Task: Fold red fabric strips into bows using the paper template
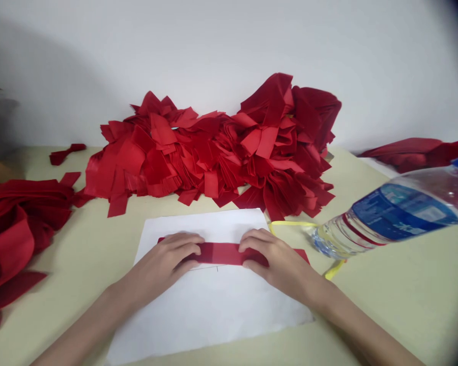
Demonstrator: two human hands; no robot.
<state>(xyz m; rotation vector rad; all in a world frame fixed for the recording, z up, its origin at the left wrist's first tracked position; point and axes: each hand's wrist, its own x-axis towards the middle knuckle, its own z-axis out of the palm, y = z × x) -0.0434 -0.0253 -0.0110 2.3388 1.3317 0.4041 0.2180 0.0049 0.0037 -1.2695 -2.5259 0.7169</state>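
Observation:
A red fabric strip [223,253] lies across a white paper sheet [209,305] on the table. My left hand [168,259] rests on the strip's left end, fingers curled over it and pressing it down. My right hand [275,256] covers the strip's right part in the same way, fingers bent over the cloth. A short pencil mark shows on the paper just below the strip.
A big heap of folded red strips [217,147] stands behind the paper. More red cloth [15,229] lies at the left, and another red piece [416,152] at the far right. A tilted plastic water bottle [393,213] is at the right, over a yellow band [301,223].

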